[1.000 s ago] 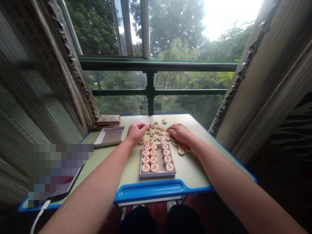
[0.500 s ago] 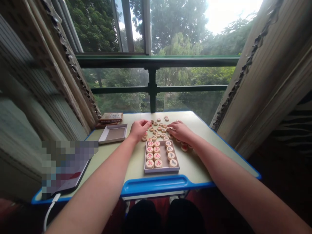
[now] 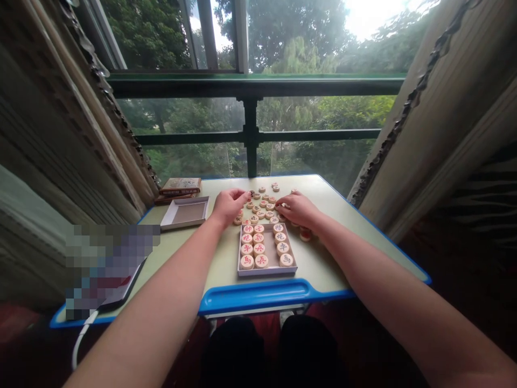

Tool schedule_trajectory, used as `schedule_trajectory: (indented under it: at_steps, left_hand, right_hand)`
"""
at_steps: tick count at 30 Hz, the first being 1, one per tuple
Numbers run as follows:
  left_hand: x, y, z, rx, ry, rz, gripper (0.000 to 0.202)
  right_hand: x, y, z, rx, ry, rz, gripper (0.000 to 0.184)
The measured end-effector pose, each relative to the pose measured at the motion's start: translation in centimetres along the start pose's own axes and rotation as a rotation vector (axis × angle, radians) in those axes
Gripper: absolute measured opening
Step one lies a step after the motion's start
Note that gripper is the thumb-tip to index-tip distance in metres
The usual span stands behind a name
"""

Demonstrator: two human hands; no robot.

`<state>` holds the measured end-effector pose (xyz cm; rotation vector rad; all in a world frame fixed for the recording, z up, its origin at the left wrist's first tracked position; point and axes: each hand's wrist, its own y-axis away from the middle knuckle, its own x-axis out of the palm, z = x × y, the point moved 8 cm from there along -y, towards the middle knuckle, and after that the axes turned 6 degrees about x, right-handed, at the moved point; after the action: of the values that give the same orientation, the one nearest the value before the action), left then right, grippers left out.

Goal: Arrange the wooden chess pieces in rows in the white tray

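Loose pieces (image 3: 262,207) behind tray (image 3: 267,270), lid (image 3: 184,212) left

- Two arms fill the lower half of the frame; the left forearm (image 3: 173,291) and the right forearm (image 3: 375,285) are bare along all the length that shows, from the picture's bottom edge to the wrists
- The wide lens draws both forearms broad and heavy near the camera, tapering to slim wrists; their outlines are smooth and rounded
- The left hand (image 3: 228,205) and the right hand (image 3: 297,209) are bare; they look small and compact, with rounded knuckles; nails and finer marks are too small to tell
- Two knees (image 3: 238,350) show in plain black cloth; in the shade its weave and seams cannot be made out
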<state>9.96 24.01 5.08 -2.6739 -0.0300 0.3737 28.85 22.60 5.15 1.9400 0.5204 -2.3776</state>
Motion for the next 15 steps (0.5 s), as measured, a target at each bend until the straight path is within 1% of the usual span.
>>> schedule_trajectory:
  at_steps: [3, 6, 8, 10, 12, 15]
  left_hand:
    - [-0.1, 0.0, 0.2, -0.018, -0.014, -0.002, 0.046]
    - [-0.5, -0.2, 0.5, -0.016, -0.055, -0.036, 0.041]
    - [-1.3, -0.4, 0.6, 0.000, -0.107, -0.106, 0.036]
    - [-2.2, -0.6, 0.7, 0.022, -0.173, -0.200, 0.031]
    - [-2.6, -0.7, 1.0, 0.019, -0.185, -0.248, 0.028]
    - [-2.1, -0.6, 2.1, -0.080, -0.072, -0.212, 0.028]
  right_hand:
    - [0.1, 0.0, 0.0, 0.001, -0.011, 0.019, 0.030]
    - [-0.3, 0.0, -0.7, 0.064, -0.021, 0.010, 0.032]
    - [-0.5, 0.2, -1.0, 0.095, -0.027, -0.004, 0.033]
    - [-0.6, 0.3, -1.2, 0.105, -0.028, -0.002, 0.032]
    - [-0.5, 0.3, -1.3, 0.105, -0.025, 0.006, 0.031]
    - [-0.5, 0.2, -1.4, 0.093, -0.050, -0.025, 0.031]
